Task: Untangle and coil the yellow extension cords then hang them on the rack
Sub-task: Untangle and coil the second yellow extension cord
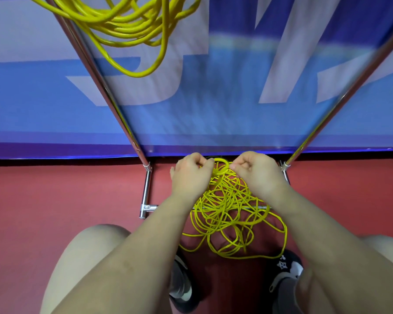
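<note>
Shoes [288, 282]: dark, with pale panels, at the near edge of the red floor [55, 196]; the nearest loops of cord lie just beside them, so a shifted foot could catch a strand and drag the heap tighter.
Tangled cord [227, 214]: thin, round, glossy yellow, heaped in many overlapping loops on the floor between the person's knees and draped over the rack's low chrome crossbar [254, 207]. A hard pull on one strand would likely cinch a knot or snag on that bar.
Left hand [191, 175]: its grip is clenched on strands at the far top of the heap.
Right hand [256, 173]: fingers pinch the strands there, close to the left hand; the small loop between them could kink.
Rack [104, 87]: smooth polished metal tubes rising left and right.
Hung cords [132, 26]: thicker yellow coils far left, drooping unevenly; a jolt to the rack might slip them off.
Banner [236, 87]: blue, white lettering, blurred.
</note>
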A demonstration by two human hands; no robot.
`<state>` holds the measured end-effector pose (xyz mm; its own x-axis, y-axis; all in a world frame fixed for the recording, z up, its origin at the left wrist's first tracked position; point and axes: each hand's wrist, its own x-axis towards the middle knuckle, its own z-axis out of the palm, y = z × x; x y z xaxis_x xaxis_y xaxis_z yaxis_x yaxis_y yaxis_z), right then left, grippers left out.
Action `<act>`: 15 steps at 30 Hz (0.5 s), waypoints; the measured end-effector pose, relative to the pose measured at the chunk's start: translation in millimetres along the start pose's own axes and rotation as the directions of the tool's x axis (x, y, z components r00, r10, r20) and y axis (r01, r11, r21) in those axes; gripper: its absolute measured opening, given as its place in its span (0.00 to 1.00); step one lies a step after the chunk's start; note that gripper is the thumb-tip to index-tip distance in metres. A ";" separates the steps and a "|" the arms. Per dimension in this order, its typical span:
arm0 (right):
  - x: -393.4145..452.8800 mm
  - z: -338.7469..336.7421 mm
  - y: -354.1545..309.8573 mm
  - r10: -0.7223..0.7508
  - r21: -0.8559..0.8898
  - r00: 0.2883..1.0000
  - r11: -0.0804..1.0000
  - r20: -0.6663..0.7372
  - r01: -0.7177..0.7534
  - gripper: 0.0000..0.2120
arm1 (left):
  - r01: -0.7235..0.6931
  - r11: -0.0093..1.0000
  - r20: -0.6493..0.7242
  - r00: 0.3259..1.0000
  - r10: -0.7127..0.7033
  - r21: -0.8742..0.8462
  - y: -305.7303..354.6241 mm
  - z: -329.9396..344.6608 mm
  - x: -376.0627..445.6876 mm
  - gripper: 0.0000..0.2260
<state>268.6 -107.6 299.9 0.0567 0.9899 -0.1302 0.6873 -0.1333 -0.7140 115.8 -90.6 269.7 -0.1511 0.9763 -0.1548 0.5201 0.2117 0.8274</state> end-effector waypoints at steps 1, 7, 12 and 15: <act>-1.2 -0.2 -1.4 -0.036 -0.054 0.999 0.998 -0.005 0.036 0.03 | 0.003 1.000 0.044 0.999 -0.004 0.012 -0.3 -0.2 -0.5 0.16; -4.0 -1.8 -3.3 -0.114 -0.099 0.992 0.989 -0.047 0.109 0.05 | -0.129 0.987 0.267 0.952 0.151 -0.099 1.0 -1.7 -0.8 0.06; -7.0 0.0 -3.5 -0.152 -0.099 0.986 0.984 -0.061 0.146 0.06 | -0.171 0.977 0.362 0.909 0.205 -0.124 2.4 -0.4 -5.3 0.15; -6.6 0.0 -3.5 -0.152 -0.088 0.984 0.986 -0.090 0.144 0.06 | -0.212 0.970 0.353 0.904 0.242 -0.122 5.9 -1.8 -7.2 0.11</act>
<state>265.9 -113.7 303.2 0.0161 0.9990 0.0420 0.7492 0.0158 -0.6621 118.4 -96.5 276.7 0.2861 0.9493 -0.1305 0.4337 -0.0068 0.9010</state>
